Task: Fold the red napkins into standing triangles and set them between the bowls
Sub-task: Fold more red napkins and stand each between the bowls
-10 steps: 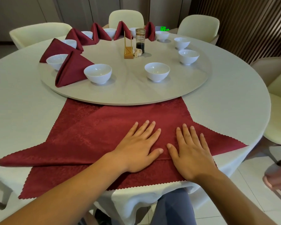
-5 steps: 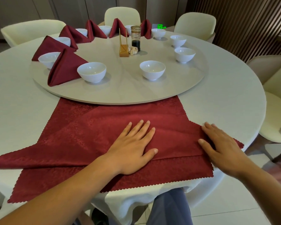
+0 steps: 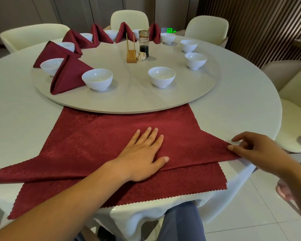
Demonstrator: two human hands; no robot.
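Note:
A red napkin (image 3: 102, 146), folded into a long triangle, lies on the white table's near edge on top of a second, flat red napkin (image 3: 181, 185). My left hand (image 3: 144, 153) presses flat on the middle of the fold, fingers straight. My right hand (image 3: 257, 150) is at the triangle's right tip and pinches it between thumb and fingers. On the turntable (image 3: 129, 110), a standing folded napkin (image 3: 68, 75) leans beside a white bowl (image 3: 97, 79); several more stand between the bowls at the left and far side. Another white bowl (image 3: 162, 76) sits to the right.
A gold holder (image 3: 131, 56), a jar of dark liquid (image 3: 144, 44) and a garlic bulb (image 3: 142, 55) stand at the turntable's centre. Cream chairs (image 3: 207, 28) ring the table. The table's edge runs just under my arms, with tiled floor below.
My right hand slid from beside my left hand out along the fold to the napkin's right tip and took hold of it. My left hand stayed pressed in place.

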